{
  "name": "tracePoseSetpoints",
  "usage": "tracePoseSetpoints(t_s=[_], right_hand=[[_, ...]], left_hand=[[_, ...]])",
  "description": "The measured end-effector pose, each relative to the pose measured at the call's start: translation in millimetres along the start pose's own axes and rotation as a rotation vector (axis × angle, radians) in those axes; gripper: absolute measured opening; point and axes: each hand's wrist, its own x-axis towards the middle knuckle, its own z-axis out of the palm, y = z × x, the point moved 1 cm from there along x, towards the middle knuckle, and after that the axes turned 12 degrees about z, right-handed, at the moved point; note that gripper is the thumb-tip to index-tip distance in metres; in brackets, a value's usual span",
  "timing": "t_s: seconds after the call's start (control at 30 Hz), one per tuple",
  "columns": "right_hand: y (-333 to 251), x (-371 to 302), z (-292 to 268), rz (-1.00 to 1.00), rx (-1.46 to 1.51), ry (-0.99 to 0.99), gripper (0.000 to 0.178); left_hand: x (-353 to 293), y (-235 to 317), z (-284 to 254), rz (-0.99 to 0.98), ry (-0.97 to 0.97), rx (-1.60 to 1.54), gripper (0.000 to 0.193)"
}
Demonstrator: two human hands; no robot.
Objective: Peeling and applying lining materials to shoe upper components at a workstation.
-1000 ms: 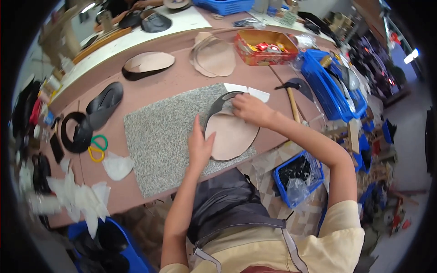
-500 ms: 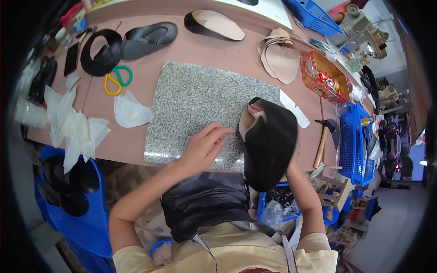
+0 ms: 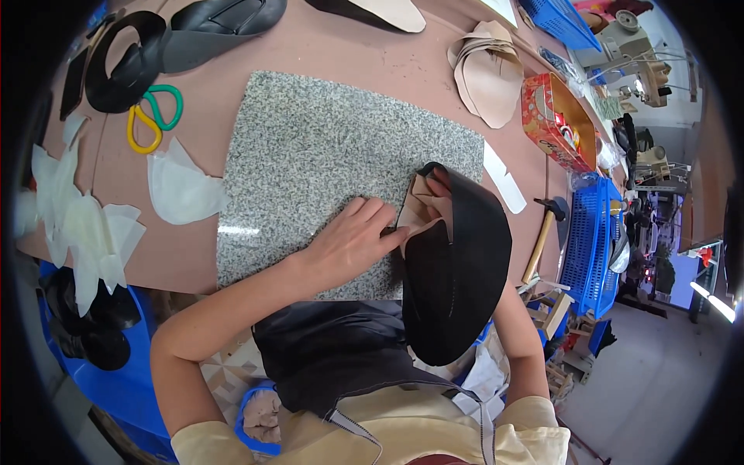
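A black shoe upper (image 3: 457,271) with a beige lining (image 3: 422,213) is held up over the near right part of a speckled grey stone slab (image 3: 310,147). My right hand (image 3: 439,186) grips it from behind and inside; a few fingertips show at the lining's opening, while the palm is hidden. At the upper's left edge, my left hand (image 3: 353,236) has its fingers bent and its thumb against the lining, closed in what looks like a pinch. Its fingertips are partly hidden.
Scissors (image 3: 147,124) with yellow and green handles lie left of the slab, near white cut pieces (image 3: 85,225). Beige pieces (image 3: 488,77) are stacked behind. A red tin (image 3: 554,124), a hammer (image 3: 540,240) and a blue basket (image 3: 585,248) stand or lie to the right.
My left hand has moved right to the upper's edge, and its fingers have bent in. The upper has shifted slightly toward me. The whole view has also shifted.
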Motion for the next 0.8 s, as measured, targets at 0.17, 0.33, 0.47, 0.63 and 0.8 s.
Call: tracePoseSetpoints(t_s=[0.17,0.33,0.47,0.63,0.8], right_hand=[[25,11,15,-0.119,0.017,0.029,0.056],[-46,11,-28,-0.392,-0.431,0.131,0.056],[33,1,-103,-0.299,-0.301,0.054,0.060],[29,29,-123,-0.580,-0.124,0.205,0.046],[29,-9,-150,-0.580,-0.069,0.273,0.040]], left_hand=[[-7,-9,-5,0.058,-0.063,0.066,0.031],[33,-10,-5,0.156,-0.122,0.063,0.033],[96,-13,20,0.241,-0.157,-0.003,0.036],[118,0,29,0.126,-0.293,0.032,0.040],[143,44,42,0.114,-0.310,0.019,0.043]])
